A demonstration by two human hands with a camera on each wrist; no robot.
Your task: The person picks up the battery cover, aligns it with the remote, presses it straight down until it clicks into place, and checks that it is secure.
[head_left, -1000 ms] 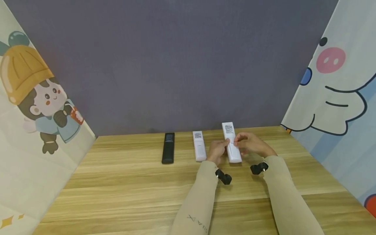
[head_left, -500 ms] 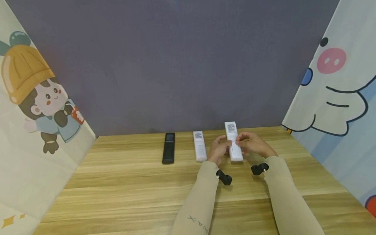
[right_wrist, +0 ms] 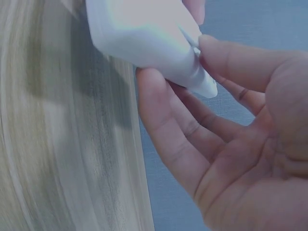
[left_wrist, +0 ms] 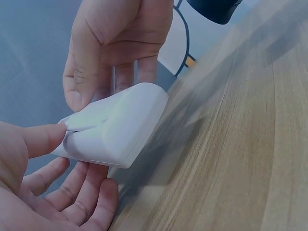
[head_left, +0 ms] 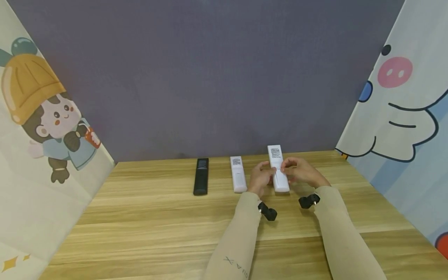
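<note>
Both hands hold a white remote control [head_left: 280,179], its labelled back facing up and its far end toward the grey wall. On its left side my left hand [head_left: 259,179] grips it, thumb on the back and fingers underneath. My right hand [head_left: 301,171] grips the right side the same way, its thumb close to the other. Between the thumbs, the left wrist view shows a dark slit in the white casing [left_wrist: 120,122]. In the right wrist view the remote's body [right_wrist: 144,36] is held above the wooden tabletop, with fingers beneath it.
Left of the hands, a smaller white remote [head_left: 238,175] lies back up on the wooden table [head_left: 157,225]. Further left lies a black remote [head_left: 201,177]. A grey wall [head_left: 210,77] stands behind the table, with cartoon-printed sheets [head_left: 395,124] at both sides.
Over the last second the held remote has shifted slightly right, and the left thumb has moved further onto its back. Little differs in the last half second.
</note>
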